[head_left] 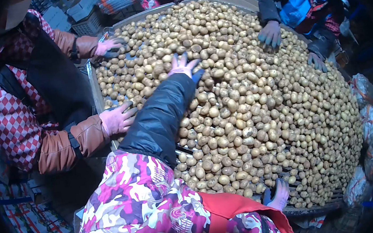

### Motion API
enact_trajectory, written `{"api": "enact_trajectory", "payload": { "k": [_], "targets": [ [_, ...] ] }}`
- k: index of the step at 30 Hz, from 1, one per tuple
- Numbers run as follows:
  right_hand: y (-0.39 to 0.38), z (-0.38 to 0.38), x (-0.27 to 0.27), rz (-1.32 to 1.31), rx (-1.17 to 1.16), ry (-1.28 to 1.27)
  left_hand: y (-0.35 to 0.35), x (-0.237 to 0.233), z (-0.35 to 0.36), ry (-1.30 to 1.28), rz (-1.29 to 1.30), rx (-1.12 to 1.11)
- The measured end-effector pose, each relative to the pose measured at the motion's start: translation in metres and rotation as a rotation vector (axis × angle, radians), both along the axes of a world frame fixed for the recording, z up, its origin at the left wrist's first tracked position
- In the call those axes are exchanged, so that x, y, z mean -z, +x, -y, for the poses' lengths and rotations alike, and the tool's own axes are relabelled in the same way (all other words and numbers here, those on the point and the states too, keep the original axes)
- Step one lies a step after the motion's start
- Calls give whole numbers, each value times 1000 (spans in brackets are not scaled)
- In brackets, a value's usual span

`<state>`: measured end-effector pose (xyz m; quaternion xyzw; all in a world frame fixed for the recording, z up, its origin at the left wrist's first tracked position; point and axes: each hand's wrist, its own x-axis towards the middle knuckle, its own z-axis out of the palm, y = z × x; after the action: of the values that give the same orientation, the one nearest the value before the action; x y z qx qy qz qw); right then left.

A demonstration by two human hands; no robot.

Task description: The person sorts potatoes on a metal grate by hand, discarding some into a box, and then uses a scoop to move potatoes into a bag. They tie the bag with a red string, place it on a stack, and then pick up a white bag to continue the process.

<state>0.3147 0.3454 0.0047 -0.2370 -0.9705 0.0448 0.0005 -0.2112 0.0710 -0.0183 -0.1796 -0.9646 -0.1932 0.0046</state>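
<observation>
My left hand (185,67), in a pink and blue-grey glove, reaches far onto the heap of small potatoes (238,98), its fingers spread over them. A black sleeve (157,115) covers that forearm. Near the front edge of the slatted table, my right hand (278,195), gloved alike, touches the area beside the nearest potatoes, thumb apart from the fingers. Neither hand visibly holds a potato. The potatoes are yellowish brown, some darker with soil.
At the left, a person in a checked top has two gloved hands (118,118) at the table's edge (95,87). Another person's gloved hands (270,34) are at the upper right. Part of a person shows at the top. Plastic bags (370,121) line the right side.
</observation>
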Motion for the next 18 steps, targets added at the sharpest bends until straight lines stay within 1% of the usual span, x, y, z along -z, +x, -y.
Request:
{"api": "enact_trajectory", "payload": {
  "k": [2, 3, 4, 6, 8, 10, 13, 14, 16, 17, 18],
  "targets": [
    [-1, 2, 0, 2, 4, -29, -10, -6, 21, -83, 48, -79],
    [1, 0, 2, -20, 5, -47, -8, -15, 31, -189, 110, -135],
    [1, 1, 3, -33, 11, -51, -4, -24, 43, -238, 103, -131],
    [1, 2, 4, -36, 21, -43, 10, -24, 65, -232, 127, -175],
    [3, 2, 10, -50, 23, -14, 19, -25, 74, -344, 158, -191],
    [2, 2, 10, -55, 17, -8, 36, -25, 83, -362, 193, -187],
    [-3, 3, 4, -54, 15, -21, 62, -11, 103, -254, -9, -125],
    [-2, 4, 4, -55, 7, -24, 66, 7, 110, -190, -97, -131],
    [0, 2, 7, -70, -12, -9, 93, 1, 124, -176, -106, -37],
    [0, 2, 7, -68, -7, -4, 111, -6, 127, -261, -142, 20],
    [0, 1, 5, -63, -2, 1, 127, -6, 132, -261, -180, 63]
  ]
}}
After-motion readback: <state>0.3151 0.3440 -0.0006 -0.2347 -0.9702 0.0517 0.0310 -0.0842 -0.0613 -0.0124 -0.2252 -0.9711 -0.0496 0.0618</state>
